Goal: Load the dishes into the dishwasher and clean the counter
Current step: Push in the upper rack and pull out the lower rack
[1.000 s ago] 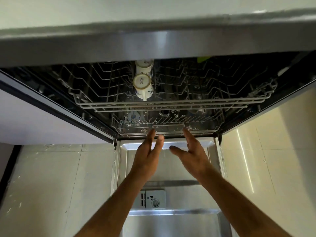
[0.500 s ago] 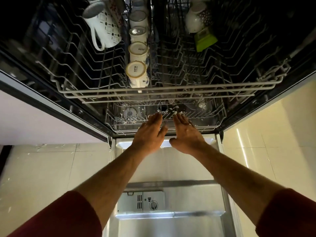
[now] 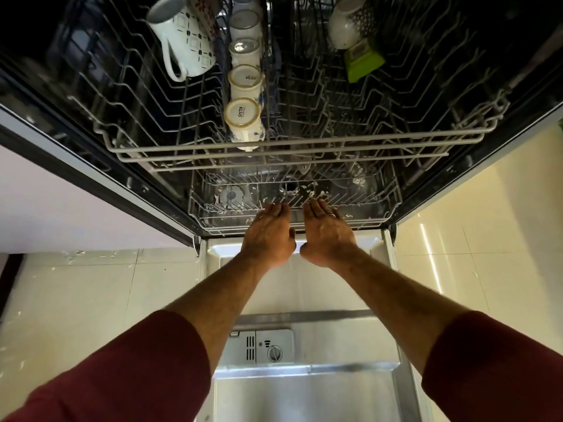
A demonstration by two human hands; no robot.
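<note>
Head view: both my hands reach flat into the open dishwasher, left hand (image 3: pixel 269 234) and right hand (image 3: pixel 327 231) spread wide, palms down, holding nothing, fingertips at the front rim of the lower rack (image 3: pixel 393 205). Upper rack (image 3: pixel 304 147) carries a row of cups (image 3: pixel 243 117), a patterned mug (image 3: pixel 182 41) and a bowl (image 3: pixel 344 25). Door (image 3: pixel 304 391) lies open beneath my forearms.

Upper rack (image 3: pixel 274 149): 4 cups in a row (image 3: pixel 243 117), 1 patterned mug (image 3: pixel 185 41), 1 bowl (image 3: pixel 347 28), 1 green item (image 3: pixel 362 63).
</note>
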